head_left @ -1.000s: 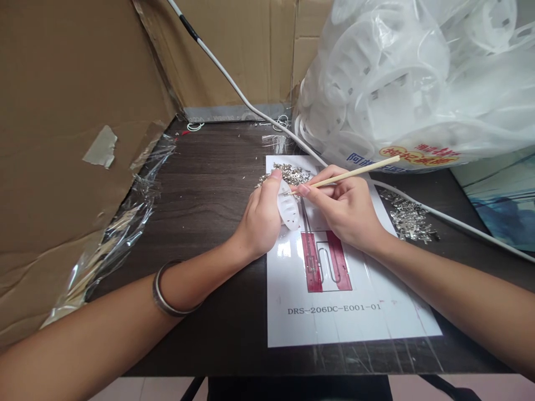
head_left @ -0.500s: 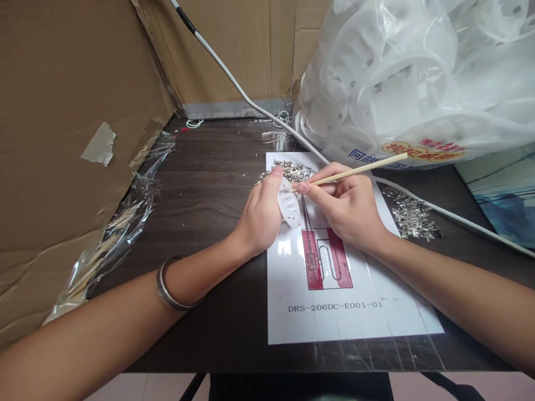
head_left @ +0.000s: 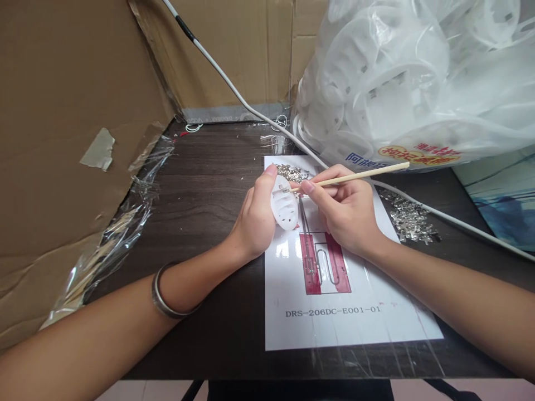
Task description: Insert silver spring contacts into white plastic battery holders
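My left hand (head_left: 258, 216) is closed around the edge of a round white plastic part (head_left: 286, 210), its slotted face tilted toward my right hand. A small metal piece (head_left: 284, 190) shows near the upper part of that face. Between thumb and fingers, my right hand (head_left: 349, 206) pinches a thin wooden stick (head_left: 365, 174). The stick's near tip meets the plastic part beside the metal piece; its other end points up and right. Just behind the hands lies a pile of small metal pieces (head_left: 292, 172) on a printed sheet (head_left: 326, 329).
A second heap of metal pieces (head_left: 412, 217) lies right of the sheet. At the back right stands a clear bag (head_left: 384, 83) full of white plastic parts. A white cable (head_left: 225, 72) crosses the dark table (head_left: 200, 167). Cardboard (head_left: 75, 72) walls the left and back.
The plastic part has turned so more of its slotted face shows. Both hands have shifted slightly left in view, and the stick lies a little flatter, its tip still at the part.
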The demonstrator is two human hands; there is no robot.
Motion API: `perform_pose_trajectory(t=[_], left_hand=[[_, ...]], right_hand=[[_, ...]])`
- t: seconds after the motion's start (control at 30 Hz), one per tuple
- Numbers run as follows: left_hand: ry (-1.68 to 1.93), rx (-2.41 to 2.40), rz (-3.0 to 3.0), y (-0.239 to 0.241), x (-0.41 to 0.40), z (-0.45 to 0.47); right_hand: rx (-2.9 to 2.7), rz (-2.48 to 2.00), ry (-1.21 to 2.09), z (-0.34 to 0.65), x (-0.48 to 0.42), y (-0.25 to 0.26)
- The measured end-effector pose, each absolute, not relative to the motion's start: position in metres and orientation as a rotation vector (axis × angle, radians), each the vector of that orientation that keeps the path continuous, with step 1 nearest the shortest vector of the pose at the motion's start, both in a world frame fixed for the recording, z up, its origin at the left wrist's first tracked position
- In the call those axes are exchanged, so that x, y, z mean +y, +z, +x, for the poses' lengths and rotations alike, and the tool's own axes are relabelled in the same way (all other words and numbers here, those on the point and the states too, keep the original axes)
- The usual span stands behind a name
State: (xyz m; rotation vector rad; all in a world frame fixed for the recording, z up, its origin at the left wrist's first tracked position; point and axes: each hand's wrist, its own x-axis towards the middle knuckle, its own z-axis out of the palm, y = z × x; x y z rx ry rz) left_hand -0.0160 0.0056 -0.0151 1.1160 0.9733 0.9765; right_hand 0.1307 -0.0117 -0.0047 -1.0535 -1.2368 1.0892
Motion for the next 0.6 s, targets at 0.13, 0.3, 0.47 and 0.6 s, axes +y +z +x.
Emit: perform_pose_trajectory(t=[0.13, 0.3, 0.47, 0.6], left_hand=[[0.997, 0.994, 1.142, -0.0156, 0.0053, -0.0169], [0.987, 0.982, 1.168, -0.0159, 0.006, -0.0171], [0.945, 1.018, 1.192, -0.0177, 0.006, -0.0171], [0.973, 0.992, 1.206, -0.0181, 0.0059, -0.0168]], right_hand=[[-1.247, -1.047, 1.095, 0.1305, -0.0107, -0.0054], [-1.241, -1.048, 1.12, 0.1314, -0.0103, -0.0071], [-1.244, -1.061, 1.112, 0.132, -0.0098, -0.0077], [-1.257, -1.072, 1.105, 0.1322, -0.0096, -0.0079]])
